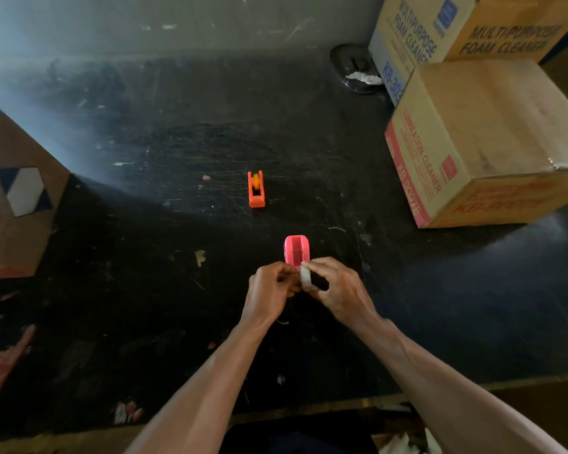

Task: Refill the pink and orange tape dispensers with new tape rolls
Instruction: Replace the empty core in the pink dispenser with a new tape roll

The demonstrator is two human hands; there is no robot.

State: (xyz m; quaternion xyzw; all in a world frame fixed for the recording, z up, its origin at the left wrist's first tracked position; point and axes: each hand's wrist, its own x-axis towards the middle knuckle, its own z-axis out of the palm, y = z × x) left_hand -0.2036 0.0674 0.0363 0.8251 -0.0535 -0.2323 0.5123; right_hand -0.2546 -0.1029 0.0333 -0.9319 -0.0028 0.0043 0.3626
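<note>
Both hands pinch a white tape roll beside the glossy pink dispenser.

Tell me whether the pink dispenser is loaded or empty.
Empty: the pink dispenser shows a bare slot; the tape roll is in the right hand.

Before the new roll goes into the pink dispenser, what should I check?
1. Tape roll held: ok, pinched in the right hand.
2. Left hand at the roll's side: ok; whether it has the tape end, cannot tell.
3. Pink dispenser bay empty: ok.
4. Pink dispenser steadied: not ok, neither hand grips it.
5. Orange dispenser out of the way: ok, farther back on the table.
</note>
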